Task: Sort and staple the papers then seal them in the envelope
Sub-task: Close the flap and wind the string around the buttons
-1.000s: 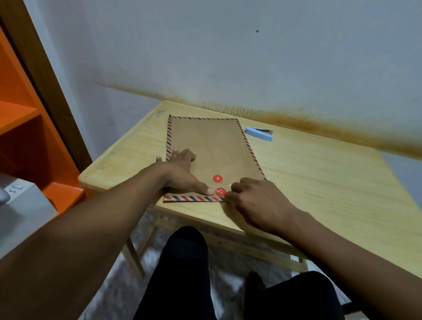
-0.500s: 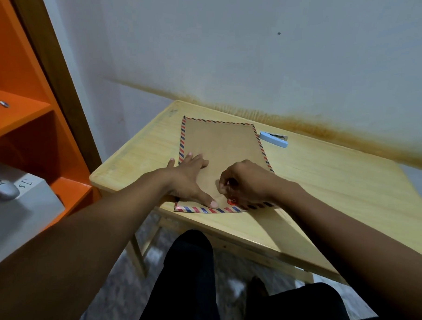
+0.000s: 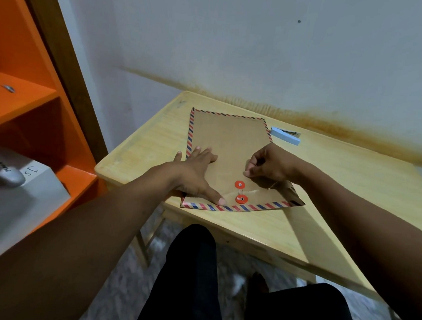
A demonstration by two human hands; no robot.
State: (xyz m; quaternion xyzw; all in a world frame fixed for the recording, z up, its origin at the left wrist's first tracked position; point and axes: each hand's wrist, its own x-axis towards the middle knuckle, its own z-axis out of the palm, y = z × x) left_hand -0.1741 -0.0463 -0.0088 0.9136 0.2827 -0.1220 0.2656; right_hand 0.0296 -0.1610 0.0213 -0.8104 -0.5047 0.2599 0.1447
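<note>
brown striped-edge envelope (image 3: 230, 146) lies flat, flap closed, beside blue stapler (image 3: 285, 136).

The tabletop (image 3: 349, 190) is smooth pale wood with a soft sheen. The envelope (image 3: 230, 141) is matt brown paper, and its striped border catches some gloss near the tabletop's front edge. Its red discs (image 3: 239, 184) carry shiny metal eyelets wound with thin string (image 3: 273, 185). The stapler (image 3: 284, 137) looks like pale blue plastic with metal.

Wooden table (image 3: 337, 189) carries brown envelope (image 3: 230, 141), blue stapler (image 3: 285, 136) just beside.
</note>
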